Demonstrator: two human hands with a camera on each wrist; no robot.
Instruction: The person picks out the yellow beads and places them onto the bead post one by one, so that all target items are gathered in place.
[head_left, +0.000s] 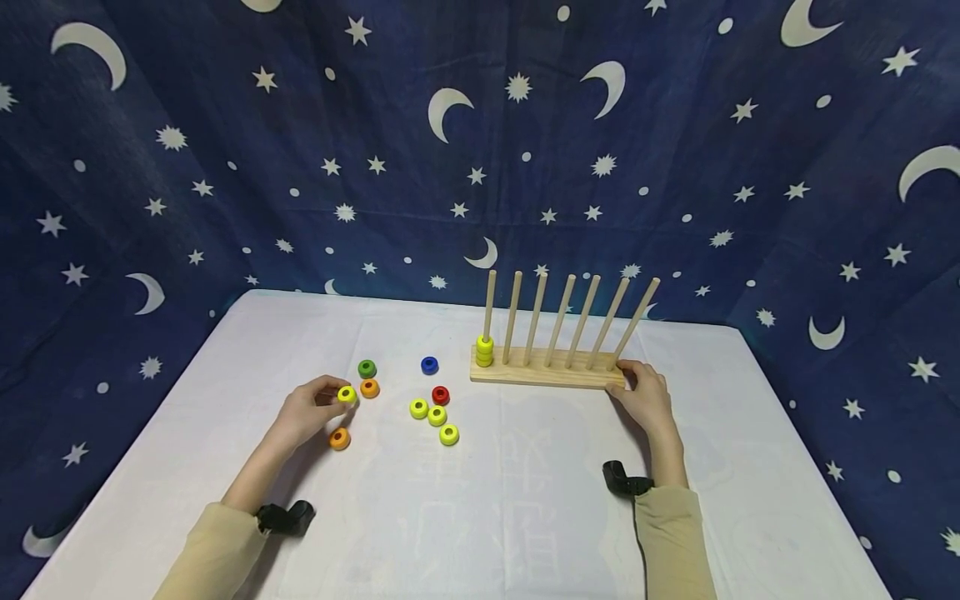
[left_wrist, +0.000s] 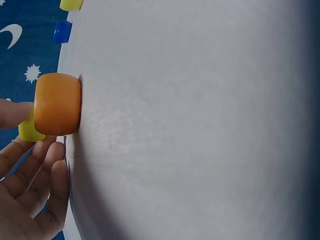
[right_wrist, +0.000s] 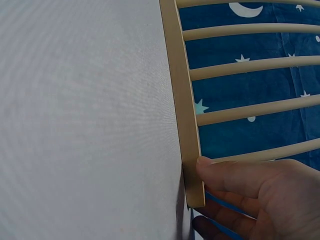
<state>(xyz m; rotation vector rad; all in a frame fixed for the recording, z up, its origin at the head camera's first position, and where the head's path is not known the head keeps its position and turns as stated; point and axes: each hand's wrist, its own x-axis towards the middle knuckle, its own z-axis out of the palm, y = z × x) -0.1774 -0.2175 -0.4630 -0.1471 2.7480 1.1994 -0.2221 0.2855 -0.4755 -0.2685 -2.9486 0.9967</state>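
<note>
My left hand (head_left: 306, 410) pinches a yellow ring bead (head_left: 347, 395) between thumb and fingers at the left of the table. In the left wrist view an orange bead (left_wrist: 57, 105) partly hides that yellow bead (left_wrist: 31, 131). My right hand (head_left: 647, 397) grips the right end of a wooden base (head_left: 546, 377), with the thumb on its front edge and the fingers behind. Upright wooden pegs (head_left: 561, 321) rise from this base in a row. Yellow beads (head_left: 484, 351) are stacked on the leftmost peg; the other pegs are bare.
Near my left hand lie a green bead (head_left: 367, 368) and two orange ones, the nearer orange bead (head_left: 340, 438) below the fingers. Toward the middle are a blue bead (head_left: 429, 365), a red bead (head_left: 440, 395) and three loose yellow beads (head_left: 437, 415). A starry dark-blue cloth (head_left: 517, 183) hangs behind the white table.
</note>
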